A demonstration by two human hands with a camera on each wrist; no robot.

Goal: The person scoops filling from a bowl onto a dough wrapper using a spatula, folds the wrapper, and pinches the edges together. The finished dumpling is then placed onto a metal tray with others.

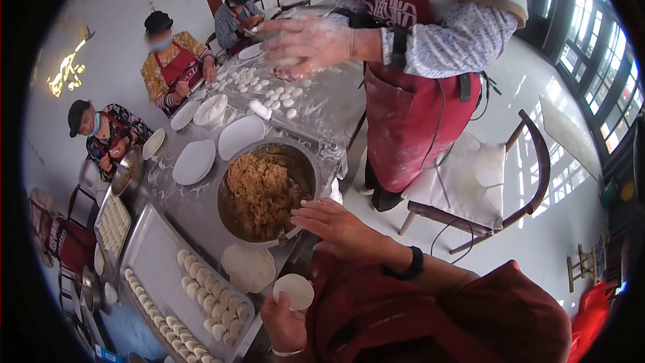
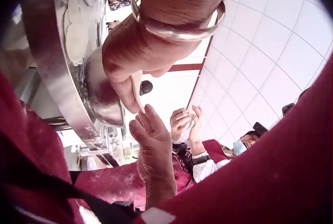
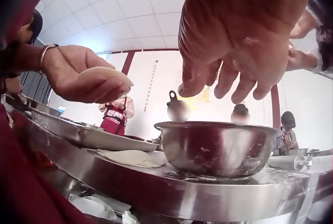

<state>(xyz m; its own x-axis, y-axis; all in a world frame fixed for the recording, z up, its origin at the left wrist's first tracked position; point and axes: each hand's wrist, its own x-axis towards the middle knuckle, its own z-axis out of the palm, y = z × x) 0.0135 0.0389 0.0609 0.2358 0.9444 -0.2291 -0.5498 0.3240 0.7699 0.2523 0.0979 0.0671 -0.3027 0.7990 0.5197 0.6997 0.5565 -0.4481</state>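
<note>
My left hand (image 1: 285,326) holds a round dumpling wrapper (image 1: 293,292) near the table's front edge. In the right wrist view the wrapper (image 3: 102,77) lies along the fingers of the left hand (image 3: 78,73), flat and without filling on its visible side. Over the near right rim of a steel bowl (image 1: 316,181) is my right hand (image 1: 346,228), its fingers loosely extended and holding nothing. Brownish minced filling (image 1: 259,185) is heaped inside the bowl. A stack of wrappers (image 1: 248,267) lies between the bowl and my left hand.
A metal tray (image 1: 154,245) at the left bears rows of folded dumplings (image 1: 211,296). White plates (image 1: 195,163) and dough pieces (image 1: 282,99) lie farther back. Across the corner, a person in a red apron (image 1: 416,121) works close by, beside a chair (image 1: 463,181). Other people sit along the far side.
</note>
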